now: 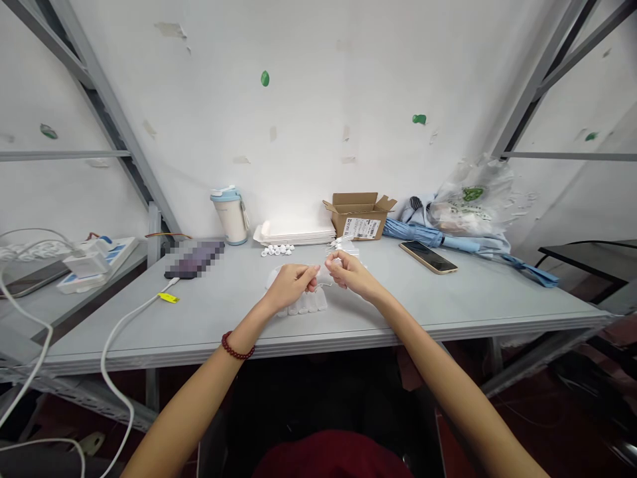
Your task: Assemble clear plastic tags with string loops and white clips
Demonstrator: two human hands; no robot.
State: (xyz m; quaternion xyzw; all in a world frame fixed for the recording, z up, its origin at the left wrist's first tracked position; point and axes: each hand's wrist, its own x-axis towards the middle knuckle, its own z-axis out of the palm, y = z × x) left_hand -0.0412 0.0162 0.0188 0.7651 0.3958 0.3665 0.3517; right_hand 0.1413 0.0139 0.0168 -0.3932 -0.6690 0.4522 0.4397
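My left hand (pixel 294 281) is closed, thumb pressed to the fingers, over the middle of the table. Opposite it, with a small gap between, my right hand (pixel 350 272) pinches its thumb and fingertips together. What either hand holds is too small to make out. Under and in front of my left hand lie several small translucent white containers (pixel 307 304) in a row, partly covered by the hand. Loose round white caps (pixel 277 250) are grouped behind it. Small white pieces (pixel 343 244), partly behind my right hand, lie by a clear bag.
At the back stand a cup with a blue lid (pixel 231 216), a stack of white sheets (pixel 296 232) and an open cardboard box (pixel 359 218). A phone (pixel 428 257) and a blue umbrella (pixel 448 240) lie right. A white cable (pixel 130 315) runs along the left side.
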